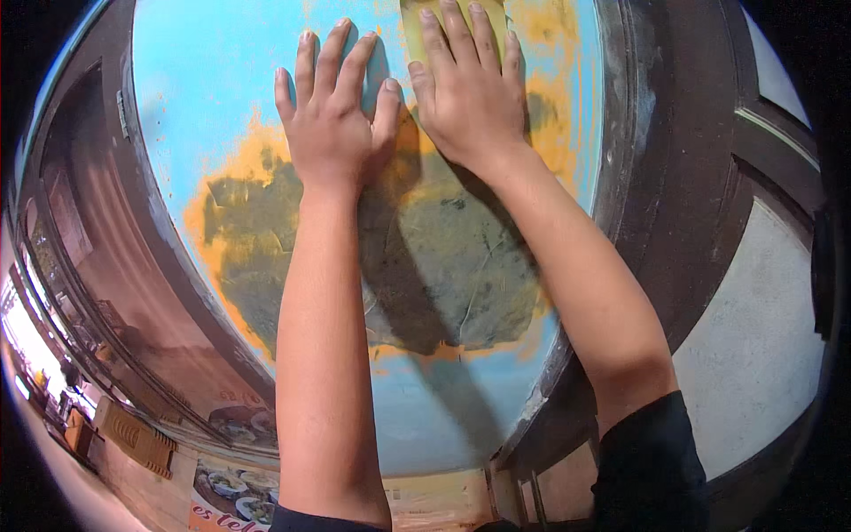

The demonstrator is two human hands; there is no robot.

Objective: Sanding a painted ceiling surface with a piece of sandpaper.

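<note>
In front of me is a light blue painted panel (195,106) with a large dark grey-brown patch (443,257) edged in orange. My left hand (332,124) lies flat on the panel's upper part, fingers spread, holding nothing. To its right, my right hand (470,97) is pressed flat with its fingers stretched out over a yellow-olive sheet (410,35) that looks like sandpaper. Most of that sheet is hidden beneath the palm and fingers. Both forearms reach up across the dark patch and cast shadows on it.
Dark brown frame timber (656,168) borders the panel on the right, with a pale panel (753,328) beyond it. At the left runs a dark frame with glass (133,230). Low on the left are a tan slatted object (133,436) and a printed food banner (232,492).
</note>
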